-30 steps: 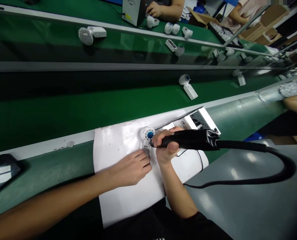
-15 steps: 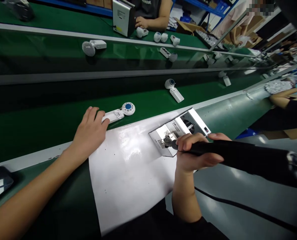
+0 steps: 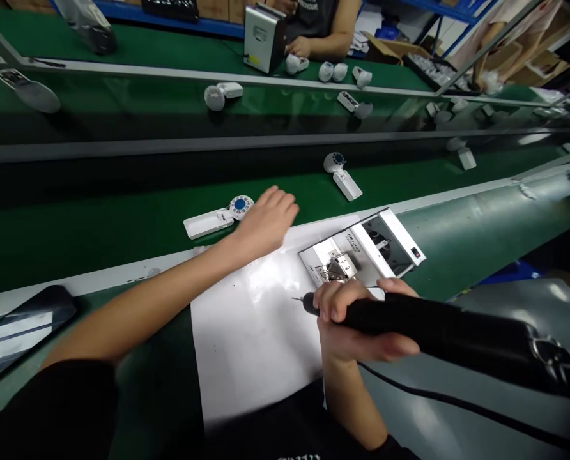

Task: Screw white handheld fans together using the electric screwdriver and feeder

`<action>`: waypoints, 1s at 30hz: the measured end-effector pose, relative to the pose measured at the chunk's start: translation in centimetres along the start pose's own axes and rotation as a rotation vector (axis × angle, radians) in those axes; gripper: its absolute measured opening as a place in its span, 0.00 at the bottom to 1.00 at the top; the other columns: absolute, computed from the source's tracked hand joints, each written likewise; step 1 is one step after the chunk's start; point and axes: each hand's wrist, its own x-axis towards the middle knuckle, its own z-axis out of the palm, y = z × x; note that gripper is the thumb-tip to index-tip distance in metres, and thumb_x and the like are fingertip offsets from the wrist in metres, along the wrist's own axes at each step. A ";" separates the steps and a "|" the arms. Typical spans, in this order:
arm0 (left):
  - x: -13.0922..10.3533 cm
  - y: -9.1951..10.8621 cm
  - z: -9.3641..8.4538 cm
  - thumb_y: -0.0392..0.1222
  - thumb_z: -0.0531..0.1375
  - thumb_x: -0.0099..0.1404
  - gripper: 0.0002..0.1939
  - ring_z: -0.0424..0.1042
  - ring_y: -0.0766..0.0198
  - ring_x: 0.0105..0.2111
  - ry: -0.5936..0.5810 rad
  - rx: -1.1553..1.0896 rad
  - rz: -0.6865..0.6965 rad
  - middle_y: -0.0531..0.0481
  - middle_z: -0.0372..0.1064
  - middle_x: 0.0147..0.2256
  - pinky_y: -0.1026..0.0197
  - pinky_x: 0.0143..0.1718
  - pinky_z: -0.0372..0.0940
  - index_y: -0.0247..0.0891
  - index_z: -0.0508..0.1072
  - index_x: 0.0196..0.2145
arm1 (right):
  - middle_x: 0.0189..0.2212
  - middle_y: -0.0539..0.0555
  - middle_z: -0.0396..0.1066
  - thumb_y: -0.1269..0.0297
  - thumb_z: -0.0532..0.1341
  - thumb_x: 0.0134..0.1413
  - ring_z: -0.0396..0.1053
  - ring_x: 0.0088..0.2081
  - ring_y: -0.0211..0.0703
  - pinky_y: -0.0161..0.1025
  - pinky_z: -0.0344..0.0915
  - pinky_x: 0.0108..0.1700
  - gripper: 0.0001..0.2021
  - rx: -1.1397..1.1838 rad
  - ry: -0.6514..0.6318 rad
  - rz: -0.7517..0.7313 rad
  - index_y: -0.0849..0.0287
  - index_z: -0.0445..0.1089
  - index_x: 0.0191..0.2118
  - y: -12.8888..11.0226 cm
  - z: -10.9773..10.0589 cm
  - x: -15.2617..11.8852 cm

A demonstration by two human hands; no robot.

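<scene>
A white sheet [image 3: 246, 358] covers part of the green desk [image 3: 450, 236]. At 5 o'clock the right hand [image 3: 340, 335] wraps around a black screwdriver [image 3: 438, 326], bit pointing to 9 o'clock. A screw feeder [image 3: 364, 249] sits at 3 o'clock. The left hand [image 3: 268, 220], fingers loosely outstretched, overlaps 1 white device [image 3: 208, 223] at 9 o'clock on the green belt [image 3: 136, 217]; I cannot tell whether they touch. Device number 2 [image 3: 347, 185] lies farther off, at 2 o'clock.
</scene>
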 end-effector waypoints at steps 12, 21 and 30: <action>19.0 4.9 10.9 0.51 0.67 0.77 0.23 0.73 0.46 0.63 -0.055 -0.147 -0.103 0.40 0.71 0.64 0.36 0.65 0.70 0.37 0.75 0.62 | 0.19 0.39 0.61 0.30 0.60 0.65 0.55 0.15 0.37 0.38 0.64 0.21 0.25 -0.002 0.122 0.090 0.42 0.69 0.54 -3.2 -2.7 -3.1; 10.2 1.3 5.4 0.40 0.42 0.85 0.19 0.70 0.48 0.55 0.154 -0.360 -0.229 0.34 0.72 0.52 0.47 0.58 0.68 0.35 0.72 0.50 | 0.33 0.49 0.71 0.35 0.60 0.67 0.68 0.23 0.41 0.41 0.67 0.23 0.25 0.027 0.226 0.120 0.40 0.71 0.62 -3.0 -5.3 -1.9; -12.7 6.7 3.4 0.32 0.57 0.77 0.06 0.69 0.53 0.44 -0.079 -0.350 0.310 0.45 0.72 0.42 0.49 0.51 0.69 0.38 0.72 0.42 | 0.19 0.40 0.61 0.31 0.55 0.69 0.54 0.13 0.37 0.37 0.62 0.18 0.26 0.107 0.131 0.065 0.42 0.71 0.57 -1.1 -4.2 2.2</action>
